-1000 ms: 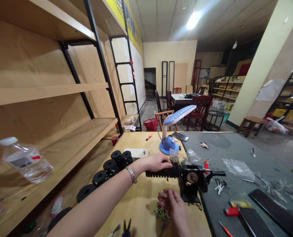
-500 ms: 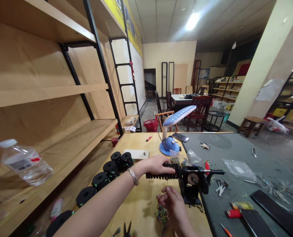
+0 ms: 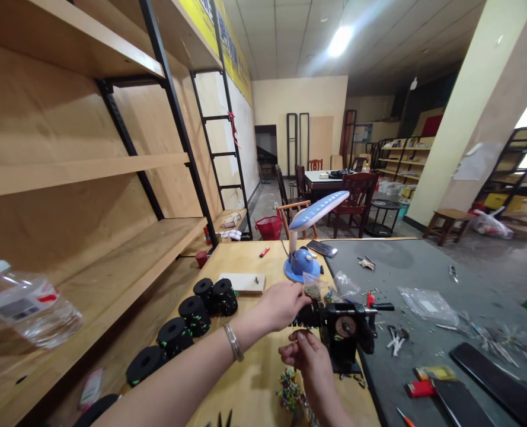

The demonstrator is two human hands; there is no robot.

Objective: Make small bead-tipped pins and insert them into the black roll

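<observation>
A small black crank machine [image 3: 343, 326] stands on the wooden table, its handle pointing right. From its left side comes a dark bristly roll [image 3: 305, 315], mostly covered by my left hand [image 3: 285, 302], whose fingers are closed over it. Just below, close to the machine, my right hand [image 3: 310, 365] is held with curled fingers, thumb and fingertips pressed together. Anything between those fingertips is too small to make out. Below the right hand lies a heap of colourful small beads or pins [image 3: 290, 388], partly covered by that hand.
Several black spools [image 3: 174, 335] line the table's left side, near a white block [image 3: 245, 283]. A blue lamp [image 3: 302, 264] stands behind the machine. Lighters [image 3: 421, 388], phones and plastic bags [image 3: 427, 305] lie on the grey mat. A water bottle [image 3: 34, 305] is on the left shelf.
My left hand's fingers have curled more tightly, and the bristly roll shows less to its left. My right hand has stayed almost in place below it. The view has shifted slightly.
</observation>
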